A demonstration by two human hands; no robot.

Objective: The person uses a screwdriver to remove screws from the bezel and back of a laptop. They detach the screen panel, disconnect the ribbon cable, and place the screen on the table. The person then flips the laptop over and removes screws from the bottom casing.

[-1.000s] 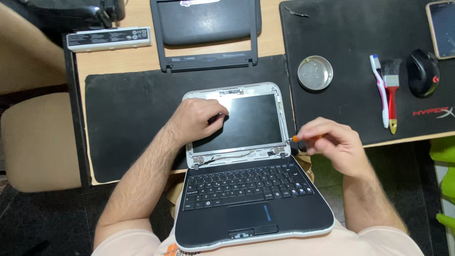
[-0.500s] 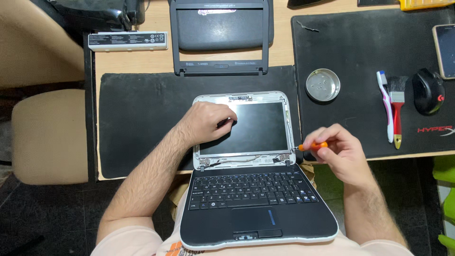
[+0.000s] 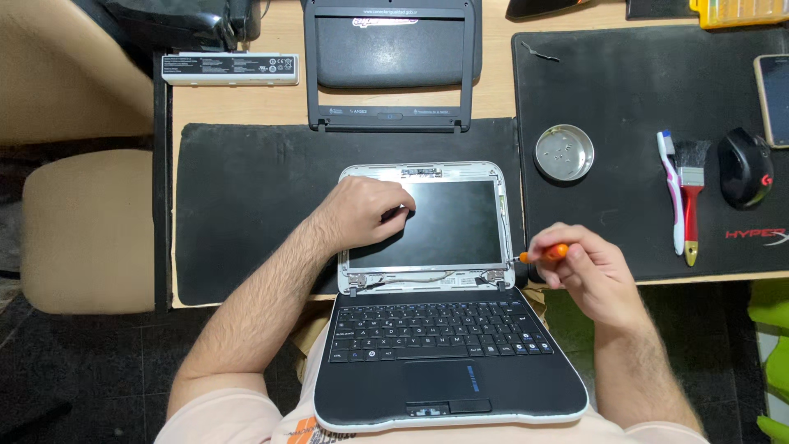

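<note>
A small laptop [image 3: 436,362] lies open flat, its keyboard half over my lap and its bezel-less screen [image 3: 456,222] resting on a black mat. My left hand [image 3: 362,212] presses on the screen's left part, fingers curled onto the panel. My right hand [image 3: 588,271] grips a small orange-handled screwdriver [image 3: 544,253], whose tip points at the screen's lower right corner near the hinge [image 3: 493,278]. Loose cables run along the screen's bottom edge.
On the desk behind are the removed dark screen bezel [image 3: 393,66] and a white battery pack [image 3: 230,69]. The right-hand mat carries a round metal dish [image 3: 564,152] with screws, a toothbrush [image 3: 672,193], a red paintbrush [image 3: 692,197], a black mouse [image 3: 744,167] and a phone [image 3: 772,86]. A beige chair [image 3: 82,230] stands left.
The view has shifted, so everything sits further right and lower in frame. My right hand has turned the screwdriver slightly at the screen's lower right corner. My left hand stays on the screen.
</note>
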